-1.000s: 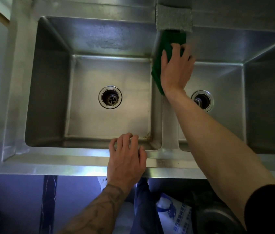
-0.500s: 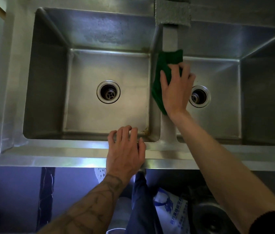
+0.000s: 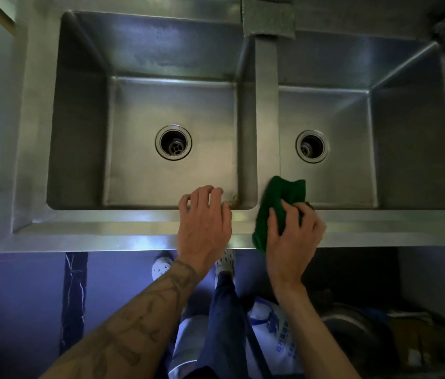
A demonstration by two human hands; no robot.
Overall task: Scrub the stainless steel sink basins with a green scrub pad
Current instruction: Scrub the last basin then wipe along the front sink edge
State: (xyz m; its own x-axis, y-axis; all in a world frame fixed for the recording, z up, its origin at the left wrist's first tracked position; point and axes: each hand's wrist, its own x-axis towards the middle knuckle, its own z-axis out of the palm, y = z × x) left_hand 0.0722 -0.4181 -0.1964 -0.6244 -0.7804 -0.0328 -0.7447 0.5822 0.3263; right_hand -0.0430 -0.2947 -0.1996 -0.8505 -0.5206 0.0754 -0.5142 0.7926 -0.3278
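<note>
A stainless steel double sink (image 3: 123,231) fills the view, with a left basin (image 3: 144,110) and a right basin (image 3: 347,121) split by a narrow divider (image 3: 266,105). My right hand (image 3: 292,236) grips a green scrub pad (image 3: 276,198) at the near end of the divider, where it meets the front rim. The pad is bent over the rim, its far edge hanging into the right basin. My left hand (image 3: 205,222) rests on the front rim, fingers curled over the left basin's near edge beside a brown stain (image 3: 233,199).
Each basin has a round drain (image 3: 173,142) (image 3: 311,146). A grey pad (image 3: 269,17) lies on the back ledge above the divider. Below the sink are my legs and white shoes (image 3: 161,266), a white printed bag (image 3: 276,332) and dark clutter at right.
My right hand has drawn the green pad along the divider from the back ledge to the front rim. My left hand has stayed on the front rim.
</note>
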